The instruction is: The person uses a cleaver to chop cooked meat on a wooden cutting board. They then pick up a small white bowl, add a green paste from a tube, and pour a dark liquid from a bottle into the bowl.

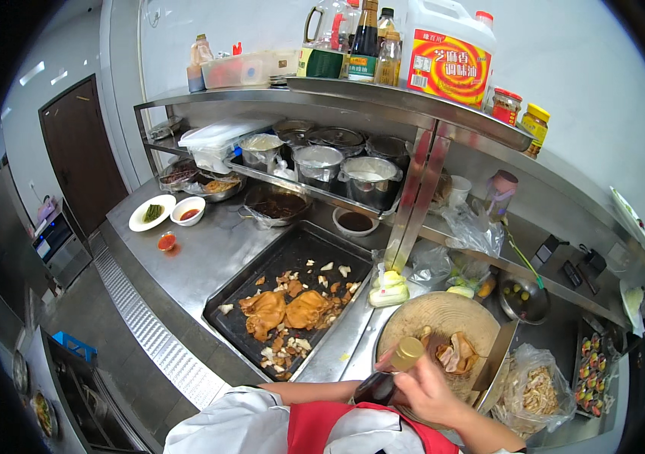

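In front of my chest is a dark glass bottle (378, 388) with a gold cap (407, 353). My right hand (427, 389) grips it around the neck, just below the cap. My left hand (384, 361) is at the bottle's other side, mostly hidden behind it, with only a bit of the fingers showing. Beneath both hands lies a round wooden chopping board (442, 315). Pieces of cooked brown meat (457, 354) rest on it. A cleaver (494, 356) stands at the board's right edge, its blade on edge.
Left of the board, a black tray (231, 335) holds flat brown meat and chopped bits. A plastic bag of shredded food (539, 391) sits to the right. Behind are lidded pots (318, 164), a bowl of dark sauce (355, 221) and a steel shelf (356, 93) bearing bottles.
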Demonstrator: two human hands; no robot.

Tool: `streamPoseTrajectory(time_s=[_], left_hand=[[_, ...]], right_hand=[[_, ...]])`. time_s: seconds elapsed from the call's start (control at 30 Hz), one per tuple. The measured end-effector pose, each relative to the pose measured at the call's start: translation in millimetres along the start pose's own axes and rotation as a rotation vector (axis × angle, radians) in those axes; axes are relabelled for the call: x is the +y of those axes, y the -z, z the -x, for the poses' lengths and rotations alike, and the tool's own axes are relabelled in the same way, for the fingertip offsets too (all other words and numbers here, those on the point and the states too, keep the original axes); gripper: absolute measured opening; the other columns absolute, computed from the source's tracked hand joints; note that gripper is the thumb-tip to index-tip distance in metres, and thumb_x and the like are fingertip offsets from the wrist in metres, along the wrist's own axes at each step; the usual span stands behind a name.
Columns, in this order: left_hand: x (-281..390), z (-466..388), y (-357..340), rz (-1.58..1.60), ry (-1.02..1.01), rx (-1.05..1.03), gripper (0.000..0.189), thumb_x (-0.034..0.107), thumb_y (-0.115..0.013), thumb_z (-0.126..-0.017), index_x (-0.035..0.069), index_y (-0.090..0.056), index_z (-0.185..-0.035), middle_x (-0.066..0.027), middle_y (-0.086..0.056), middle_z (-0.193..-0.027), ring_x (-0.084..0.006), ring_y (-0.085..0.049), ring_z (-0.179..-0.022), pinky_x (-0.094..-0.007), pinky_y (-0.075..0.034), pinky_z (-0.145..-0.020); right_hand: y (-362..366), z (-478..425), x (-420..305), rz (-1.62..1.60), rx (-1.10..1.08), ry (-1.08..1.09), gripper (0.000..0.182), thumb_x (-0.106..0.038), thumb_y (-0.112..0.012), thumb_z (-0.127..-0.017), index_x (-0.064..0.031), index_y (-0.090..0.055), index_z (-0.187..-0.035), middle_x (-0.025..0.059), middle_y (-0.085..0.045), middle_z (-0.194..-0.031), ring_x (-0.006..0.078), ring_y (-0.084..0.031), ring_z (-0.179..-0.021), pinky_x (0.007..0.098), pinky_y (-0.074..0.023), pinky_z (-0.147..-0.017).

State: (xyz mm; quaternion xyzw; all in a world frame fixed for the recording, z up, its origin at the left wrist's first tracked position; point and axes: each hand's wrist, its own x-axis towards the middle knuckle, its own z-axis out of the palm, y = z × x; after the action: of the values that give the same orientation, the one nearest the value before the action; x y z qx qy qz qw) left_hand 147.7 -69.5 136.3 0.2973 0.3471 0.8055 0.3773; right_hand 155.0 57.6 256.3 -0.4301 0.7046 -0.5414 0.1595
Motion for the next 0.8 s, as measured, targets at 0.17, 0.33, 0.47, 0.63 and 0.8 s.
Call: streamPoseTrajectory(time_s=[0.17,0.33,0.47,0.63,0.8], left_hand=[[-5.3,-12.4,-9.1,-0.12,0.05,-0.088,0.037,0.023,-0.066,-0.093,0.007,-0.058,-0.125,-0.0031,-0.06,-0.121,-0.0099,-0.054,-0.109,-0.027,-0.045,-0.095],[-14.2,-17.4,-15.2,-0.154,0.091,-0.141,0.037,0.023,-0.066,-0.093,0.007,-0.058,-0.125,-0.0032,-0.06,-0.121,-0.0099,-0.054,-0.109,-0.027,-0.045,-0.095],[-17.2,-18.1,-18.2,-0.155,0.11,-0.162,0.038,0.023,-0.066,-0.093,0.007,-0.058,-0.126,-0.0032,-0.06,-0.121,-0.01,-0.054,-0.109,-0.027,-0.045,-0.095],[-17.6,-29.9,-19.7,-0.157,0.136,-0.202,0.038,0.022,-0.067,-0.092,0.007,-0.057,-0.126,-0.0032,-0.06,-0.121,-0.01,-0.054,-0.109,-0.0269,-0.045,-0.095],[-13.2,-29.6,-17.0,-0.14,0.181,-0.207,0.038,0.022,-0.067,-0.092,0.007,-0.057,-0.126,-0.0032,-0.06,-0.121,-0.0101,-0.054,-0.109,-0.0269,-0.045,-0.094]], right_hand=[[45.5,-0.2,-55.5,0.309,-0.004,0.274,0.052,-0.01,-0.066,-0.09,-0.0013,-0.047,-0.138,0.0179,-0.058,-0.127,0.0286,-0.063,-0.107,0.0386,-0.0506,-0.092],[59.7,14.2,-92.4,0.618,-0.203,0.229,0.049,-0.013,-0.07,-0.086,-0.0044,-0.054,-0.132,0.0144,-0.058,-0.124,0.027,-0.067,-0.089,0.0334,-0.0554,-0.071],[64.9,24.8,-117.4,0.849,-0.336,0.116,0.051,-0.01,-0.065,-0.084,-0.0036,-0.051,-0.134,0.0138,-0.057,-0.124,0.0236,-0.069,-0.086,0.0325,-0.0574,-0.067],[69.7,26.2,-140.3,1.257,-0.434,0.276,0.047,-0.016,-0.06,-0.086,0.0068,-0.05,-0.125,0.0174,-0.058,-0.113,0.0217,-0.069,-0.079,0.0296,-0.0547,-0.054],[68.1,19.8,-145.9,1.382,-0.431,0.363,0.033,-0.016,-0.059,-0.083,0.0088,-0.056,-0.105,0.0154,-0.062,-0.094,0.0192,-0.066,-0.067,0.0277,-0.0525,-0.052]])
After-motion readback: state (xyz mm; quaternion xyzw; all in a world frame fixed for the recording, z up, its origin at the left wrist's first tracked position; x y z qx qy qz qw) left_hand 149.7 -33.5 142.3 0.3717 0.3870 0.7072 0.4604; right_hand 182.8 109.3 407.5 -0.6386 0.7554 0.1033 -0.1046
